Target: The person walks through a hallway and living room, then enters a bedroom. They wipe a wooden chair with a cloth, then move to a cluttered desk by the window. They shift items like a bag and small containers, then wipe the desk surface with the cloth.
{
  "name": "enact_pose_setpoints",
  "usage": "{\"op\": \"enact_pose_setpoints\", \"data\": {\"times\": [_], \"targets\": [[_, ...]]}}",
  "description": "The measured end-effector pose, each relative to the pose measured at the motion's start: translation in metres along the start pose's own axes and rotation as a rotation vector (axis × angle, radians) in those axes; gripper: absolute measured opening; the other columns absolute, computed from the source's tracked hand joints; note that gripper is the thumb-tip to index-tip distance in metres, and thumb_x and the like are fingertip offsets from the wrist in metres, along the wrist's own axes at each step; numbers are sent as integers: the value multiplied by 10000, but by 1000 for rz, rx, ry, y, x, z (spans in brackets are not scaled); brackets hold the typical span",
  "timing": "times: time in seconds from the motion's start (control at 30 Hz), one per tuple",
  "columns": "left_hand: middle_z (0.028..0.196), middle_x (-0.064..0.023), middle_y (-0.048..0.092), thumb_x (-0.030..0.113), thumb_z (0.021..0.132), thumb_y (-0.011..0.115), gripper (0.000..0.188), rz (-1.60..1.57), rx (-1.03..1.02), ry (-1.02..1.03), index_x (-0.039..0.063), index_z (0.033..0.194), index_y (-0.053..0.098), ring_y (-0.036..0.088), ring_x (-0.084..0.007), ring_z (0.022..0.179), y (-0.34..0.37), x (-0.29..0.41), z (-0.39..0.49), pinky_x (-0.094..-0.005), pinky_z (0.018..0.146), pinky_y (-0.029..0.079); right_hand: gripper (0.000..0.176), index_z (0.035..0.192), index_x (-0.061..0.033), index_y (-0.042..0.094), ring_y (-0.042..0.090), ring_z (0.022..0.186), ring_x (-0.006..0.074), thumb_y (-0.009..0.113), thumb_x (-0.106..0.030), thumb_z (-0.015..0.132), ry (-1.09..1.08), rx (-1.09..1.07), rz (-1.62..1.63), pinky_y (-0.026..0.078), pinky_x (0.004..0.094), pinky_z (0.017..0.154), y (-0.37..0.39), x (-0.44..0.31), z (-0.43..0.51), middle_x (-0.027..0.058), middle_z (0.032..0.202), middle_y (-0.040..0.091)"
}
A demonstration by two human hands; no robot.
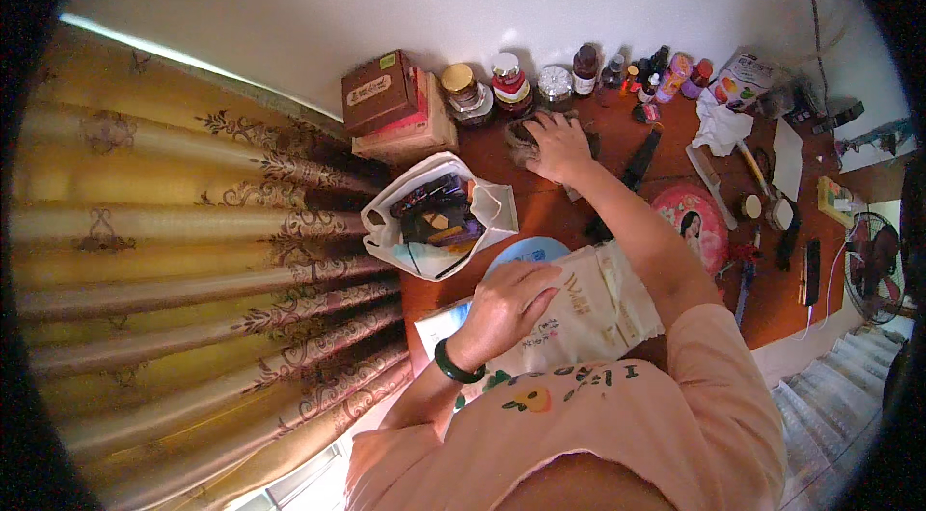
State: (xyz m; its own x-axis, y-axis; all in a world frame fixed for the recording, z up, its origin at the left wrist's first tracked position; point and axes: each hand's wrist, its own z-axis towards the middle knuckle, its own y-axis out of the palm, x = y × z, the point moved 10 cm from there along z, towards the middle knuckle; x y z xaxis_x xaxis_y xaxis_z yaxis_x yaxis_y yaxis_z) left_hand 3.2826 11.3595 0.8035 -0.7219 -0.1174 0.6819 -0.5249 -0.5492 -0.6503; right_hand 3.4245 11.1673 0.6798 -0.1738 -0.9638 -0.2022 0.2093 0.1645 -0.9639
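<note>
My right hand (561,148) reaches across the brown wooden table (532,207) and lies over a crumpled grey-brown cloth (522,142), fingers bent on it. Part of the cloth is hidden beneath the palm. Nearer my body, my left hand (506,305), with a dark green bangle (457,363) at its wrist, is over the left end of a cream plastic packet (597,308) bearing writing. Its thumb stands apart from the fingers, and nothing shows within its grasp. A blue round fan (527,251) shows partly from under the packet and hand.
A white paper bag (499,218) of small items stands at left, behind it stacked boxes (380,99). Jars (511,81) and bottles (584,70) line the wall. At right are a pink round fan (691,222), a comb (712,185), and an electric fan (874,265) beyond the table.
</note>
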Motion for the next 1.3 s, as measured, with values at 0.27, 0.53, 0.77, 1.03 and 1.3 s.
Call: {"op": "enact_pose_setpoints", "data": {"times": [0.27,0.53,0.77,1.03,1.3], "targets": [[1008,-133,679,67,824,686,210,-28,37,-97,32,1030,669,644,-323,901,9,-16,-33,-400,803,516,445,1132,-125,631,547,1094,346,695,-300,729,-282,-59,43,389,536,1000,-7,-34,-19,121,1158,623],[1011,-136,685,50,813,706,223,-65,11,-56,34,1031,663,652,-321,915,22,-8,-26,-387,792,529,658,1321,-120,510,407,1299,367,728,-247,714,-213,-12,63,359,491,1052,13,-59,9,154,1432,444],[1000,-139,674,76,826,680,210,-26,12,-79,38,1032,663,641,-328,890,22,-8,-30,-392,794,520,657,1319,-113,503,453,1231,346,704,-339,736,-102,-145,-58,365,512,1031,15,-56,14,167,1360,496],[1006,-141,685,74,834,690,226,-24,-11,-143,39,1056,671,653,-323,899,25,-18,-48,-391,779,535,629,1259,-92,513,512,1168,340,728,-301,706,118,-26,-30,415,442,991,-13,32,-39,149,1312,520],[1003,-135,670,59,826,675,226,-78,-5,-47,34,1049,647,637,-323,897,30,-12,-35,-387,787,515,562,1209,-71,547,521,1164,360,737,-338,752,211,211,-33,412,488,973,-30,70,-29,164,1241,548]]}}
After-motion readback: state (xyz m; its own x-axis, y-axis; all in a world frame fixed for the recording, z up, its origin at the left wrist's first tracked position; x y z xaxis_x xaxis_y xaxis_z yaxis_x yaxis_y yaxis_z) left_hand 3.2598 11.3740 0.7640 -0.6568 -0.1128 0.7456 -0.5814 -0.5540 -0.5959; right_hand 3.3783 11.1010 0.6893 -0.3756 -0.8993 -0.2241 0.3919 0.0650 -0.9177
